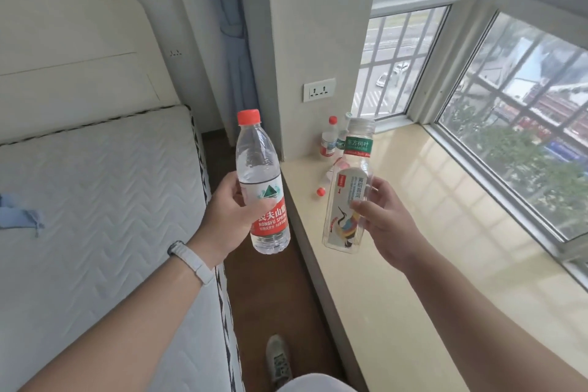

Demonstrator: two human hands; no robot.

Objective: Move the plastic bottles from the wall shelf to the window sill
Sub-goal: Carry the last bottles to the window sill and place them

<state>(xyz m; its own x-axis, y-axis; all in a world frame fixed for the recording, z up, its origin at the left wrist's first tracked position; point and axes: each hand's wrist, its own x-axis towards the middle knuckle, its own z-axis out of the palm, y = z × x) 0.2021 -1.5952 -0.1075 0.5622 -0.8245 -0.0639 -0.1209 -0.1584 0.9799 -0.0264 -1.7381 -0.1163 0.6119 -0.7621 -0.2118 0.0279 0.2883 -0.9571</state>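
My left hand (227, 216) grips a clear water bottle with a red cap and red label (261, 181), held upright above the floor just left of the window sill's edge. My right hand (378, 219) holds a square clear bottle with a green and white label and a pale cap (348, 188) over the beige window sill (429, 248). At the sill's far end, by the wall, stand two small bottles (329, 140), one red-capped. Another bottle lies on its side there (337, 169), partly hidden behind the held one, its red cap (320, 191) toward me.
A bed with a white quilted mattress (95, 200) lies on the left, a narrow strip of brown floor (270, 289) between it and the sill. A wall socket (319, 90) sits above the sill's end. Barred windows (509, 121) run along the right. My shoe (279, 360) is below.
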